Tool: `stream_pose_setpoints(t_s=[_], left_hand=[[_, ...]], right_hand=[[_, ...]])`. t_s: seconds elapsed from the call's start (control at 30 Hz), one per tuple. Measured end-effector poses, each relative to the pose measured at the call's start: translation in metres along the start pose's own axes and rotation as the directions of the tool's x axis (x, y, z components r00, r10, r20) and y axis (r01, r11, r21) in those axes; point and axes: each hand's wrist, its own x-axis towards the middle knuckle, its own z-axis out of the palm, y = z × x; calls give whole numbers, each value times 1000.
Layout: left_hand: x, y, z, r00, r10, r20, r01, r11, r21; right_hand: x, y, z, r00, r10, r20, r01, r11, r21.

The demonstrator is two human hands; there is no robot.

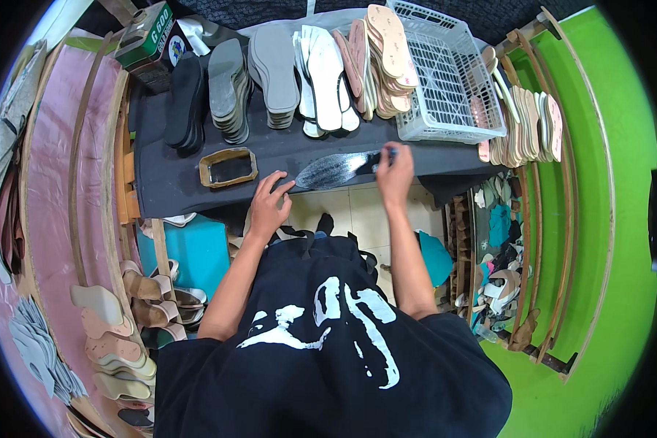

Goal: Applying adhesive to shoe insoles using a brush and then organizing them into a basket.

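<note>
A black shoe sole (333,170) lies flat near the front edge of the black-covered table, its surface wet and shiny. Over its right end, my right hand (395,175) is closed on what looks like a small dark brush (377,160), mostly hidden by the fingers. My left hand (271,208) has its fingers spread, with the fingertips beside the sole's left tip; whether they touch it I cannot tell. Left of that hand stands a shallow rectangular tray (252,166) with a yellow-brown crusted rim and a dark inside.
Along the back of the table stand stacks of black soles (186,102), grey soles (274,73), white insoles (324,77) and beige insoles (387,44). A white plastic crate (452,131) is at the back right, a green box (150,44) at the back left. Wooden racks flank both sides.
</note>
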Motion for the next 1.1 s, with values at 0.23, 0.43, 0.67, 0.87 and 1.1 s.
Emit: stream_pose_setpoints(t_s=[0.23,0.43,0.67,0.87,1.1], left_hand=[[1,-1,-1,1000,17,8,-17,1000,3],[0,0,-6,999,20,34,-20,1000,-12],[-2,-8,-4,998,37,48,-35,999,-40],[0,-9,-3,997,50,56,-48,998,-29],[-1,-8,-4,998,36,59,-35,999,-31]], right_hand=[[-48,-115,57,948,-205,242,142,956,257],[-8,-43,50,905,360,227,-426,763,486],[4,-24,15,990,144,-16,-142,986,87],[-43,-109,62,976,-121,180,57,943,329],[-21,-18,52,893,386,230,-447,708,547]])
